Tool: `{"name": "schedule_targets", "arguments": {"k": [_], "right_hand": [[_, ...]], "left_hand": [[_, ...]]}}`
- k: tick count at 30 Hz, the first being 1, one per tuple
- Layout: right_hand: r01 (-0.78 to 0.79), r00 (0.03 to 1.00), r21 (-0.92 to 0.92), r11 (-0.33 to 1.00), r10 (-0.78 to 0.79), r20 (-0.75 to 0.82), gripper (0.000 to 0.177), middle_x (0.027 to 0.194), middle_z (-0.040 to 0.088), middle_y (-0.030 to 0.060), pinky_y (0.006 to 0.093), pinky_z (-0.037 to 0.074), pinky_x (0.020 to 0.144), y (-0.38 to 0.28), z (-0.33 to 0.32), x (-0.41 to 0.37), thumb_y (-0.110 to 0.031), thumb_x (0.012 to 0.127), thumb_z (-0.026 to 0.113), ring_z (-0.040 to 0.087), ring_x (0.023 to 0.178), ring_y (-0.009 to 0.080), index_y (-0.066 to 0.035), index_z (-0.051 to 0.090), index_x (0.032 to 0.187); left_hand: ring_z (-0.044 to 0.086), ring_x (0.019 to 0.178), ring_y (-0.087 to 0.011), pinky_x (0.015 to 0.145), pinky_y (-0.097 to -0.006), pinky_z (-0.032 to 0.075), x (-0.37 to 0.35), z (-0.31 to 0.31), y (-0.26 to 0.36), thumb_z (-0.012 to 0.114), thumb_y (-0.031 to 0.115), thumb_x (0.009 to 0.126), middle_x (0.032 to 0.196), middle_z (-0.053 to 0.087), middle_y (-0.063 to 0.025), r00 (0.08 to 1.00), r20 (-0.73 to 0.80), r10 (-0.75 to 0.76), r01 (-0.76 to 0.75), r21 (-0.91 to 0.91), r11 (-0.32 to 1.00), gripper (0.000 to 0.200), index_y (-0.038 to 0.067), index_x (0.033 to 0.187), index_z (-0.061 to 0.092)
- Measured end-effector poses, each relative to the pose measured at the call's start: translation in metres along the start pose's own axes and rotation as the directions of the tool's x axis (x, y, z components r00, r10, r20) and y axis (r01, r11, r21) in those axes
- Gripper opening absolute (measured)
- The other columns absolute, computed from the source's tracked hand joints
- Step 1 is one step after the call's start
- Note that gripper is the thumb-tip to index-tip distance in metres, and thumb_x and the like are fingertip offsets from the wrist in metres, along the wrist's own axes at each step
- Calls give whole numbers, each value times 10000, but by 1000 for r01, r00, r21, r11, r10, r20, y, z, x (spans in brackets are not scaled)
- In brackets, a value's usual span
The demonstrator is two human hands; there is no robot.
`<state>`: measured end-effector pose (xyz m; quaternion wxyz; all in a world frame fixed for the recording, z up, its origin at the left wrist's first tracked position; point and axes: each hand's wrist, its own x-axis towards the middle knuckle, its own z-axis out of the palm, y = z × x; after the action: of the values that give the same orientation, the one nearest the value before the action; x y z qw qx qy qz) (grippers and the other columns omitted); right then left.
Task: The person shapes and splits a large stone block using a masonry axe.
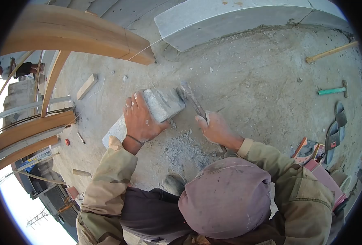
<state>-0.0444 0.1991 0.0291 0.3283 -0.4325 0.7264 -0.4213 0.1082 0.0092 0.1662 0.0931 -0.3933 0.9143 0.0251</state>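
Purple cap (pixel 226 196) nearest; left hand (pixel 142 118), grip spread flat, pins grey block (pixel 162 104) on concrete floor (pixel 262 81); right hand (pixel 215 128), grip closed round metal tool (pixel 191 98), blade at block edge. Risk: glancing blow slips toward left fingers; loose chips fly

Dusty concrete floor (pixel 262 81), curved timber beams (pixel 74 36), apparently outdoors.

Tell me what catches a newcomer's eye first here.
At centre, the left hand rests on a grey stone block while the right hand grips a metal tool set against its edge. Just below, pale chips litter the ground, and a curved wooden beam arcs across the upper left.
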Motion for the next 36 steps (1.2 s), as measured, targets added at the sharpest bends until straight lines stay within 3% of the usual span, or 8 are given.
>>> {"name": "schedule_targets", "arguments": {"k": [3,6,10,12,25,28,34,36], "right_hand": [[-248,967,222,943,229,109,307,656,625,130,423,438,522,-23,-41,6,-233,1038,640,592,539,234,28,634,876],[-52,995,421,906,84,-59,429,639,603,251,517,456,555,-43,-35,-1,-335,1042,611,630,593,472,79,639,934],[-213,975,210,954,192,115,323,650,618,187,448,448,541,-25,-20,21,-228,1043,628,583,533,309,46,612,873],[-101,992,247,964,80,97,414,648,615,253,518,464,564,-48,-38,11,-312,1051,595,632,607,480,95,607,972],[-107,994,338,935,109,15,348,699,627,285,542,458,592,-29,-14,-21,-256,1028,634,628,670,504,82,604,953],[-63,995,112,992,55,77,348,708,631,296,549,467,599,-13,-15,-5,-262,1027,636,633,668,512,82,597,985],[-45,999,349,936,45,7,346,729,647,308,545,475,590,-30,-26,-47,-255,1027,637,649,658,513,69,612,906],[-124,978,2,992,122,170,295,673,648,236,463,469,542,-9,-13,-40,-197,1034,620,670,588,388,52,620,874]], "left_hand": [[543,1132,-455,987,-527,465,1,-6,3,906,313,579,1225,557,-267,999,34,2,-1,-39,999,997,-47,1367,414],[540,1137,-459,988,-531,469,1,-6,4,911,320,583,1219,559,-272,999,39,-1,3,-44,999,998,-52,1359,407],[493,1231,-436,1035,-535,423,10,-1,-1,930,396,578,1273,543,-258,998,60,-5,7,-29,1000,1084,-71,1398,398],[499,1221,-442,1033,-532,428,2,0,-2,931,397,572,1259,550,-259,997,80,-8,12,-58,998,1089,-69,1399,397],[532,1161,-465,1000,-538,467,1,-3,1,912,329,603,1228,566,-277,1000,6,15,-15,-26,1000,999,-55,1366,394],[530,1164,-460,1003,-533,463,9,0,1,912,343,601,1231,569,-274,1000,8,3,-3,4,1000,1004,-57,1363,395],[516,1241,-440,1049,-552,435,2,-7,5,924,393,583,1323,536,-258,994,98,-57,59,-10,998,1065,-47,1407,413],[518,1243,-442,1056,-556,432,0,-8,5,922,395,585,1325,538,-257,995,82,-52,53,-13,999,1064,-48,1409,415]]}}
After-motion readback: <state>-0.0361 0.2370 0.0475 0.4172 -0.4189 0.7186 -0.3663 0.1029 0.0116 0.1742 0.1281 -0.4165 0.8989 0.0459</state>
